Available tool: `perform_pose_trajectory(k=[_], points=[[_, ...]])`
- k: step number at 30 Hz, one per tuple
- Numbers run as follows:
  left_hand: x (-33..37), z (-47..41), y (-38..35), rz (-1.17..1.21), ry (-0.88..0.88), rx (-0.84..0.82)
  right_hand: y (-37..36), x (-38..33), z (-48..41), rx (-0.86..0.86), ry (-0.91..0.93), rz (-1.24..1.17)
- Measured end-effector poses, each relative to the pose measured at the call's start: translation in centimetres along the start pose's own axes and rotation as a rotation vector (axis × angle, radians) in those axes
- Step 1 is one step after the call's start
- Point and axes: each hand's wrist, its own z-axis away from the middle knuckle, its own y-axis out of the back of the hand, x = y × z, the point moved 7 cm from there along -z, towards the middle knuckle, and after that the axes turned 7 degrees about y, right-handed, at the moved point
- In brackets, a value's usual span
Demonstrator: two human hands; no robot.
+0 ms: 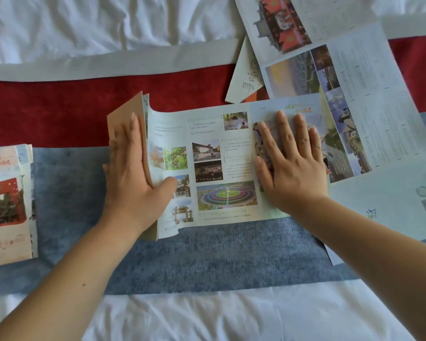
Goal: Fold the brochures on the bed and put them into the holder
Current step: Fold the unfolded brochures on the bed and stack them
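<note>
A brochure (pixel 214 166) with photo panels lies spread across the red and blue bed runner (pixel 207 254). Its left panel, tan on the back (pixel 123 119), stands lifted and partly turned over. My left hand (pixel 130 175) lies flat against that tan panel, with the thumb under it on the printed side. On the brochure's right panel my right hand (pixel 290 161) presses down with its fingers spread. A stack of folded brochures (pixel 8 205) sits at the left edge. No holder is in view.
Several unfolded brochures (pixel 354 94) overlap at the upper right, one reaching under the brochure I hold. A folded one (pixel 244 77) pokes out from beneath them. White rumpled sheets (pixel 84 25) lie beyond the runner and nearer to me.
</note>
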Motion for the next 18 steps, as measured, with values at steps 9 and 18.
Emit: perform_pose_trajectory(k=[9, 18], points=[[-4.2, -0.1, 0.6, -0.056, 0.028, 0.004, 2.1, -6.8, -0.8, 0.014, 0.105, -0.064], [-8.0, -1.0, -1.2, -0.359, 0.06, 0.059, -2.2, -17.3, -1.4, -0.134, 0.211, -0.098]])
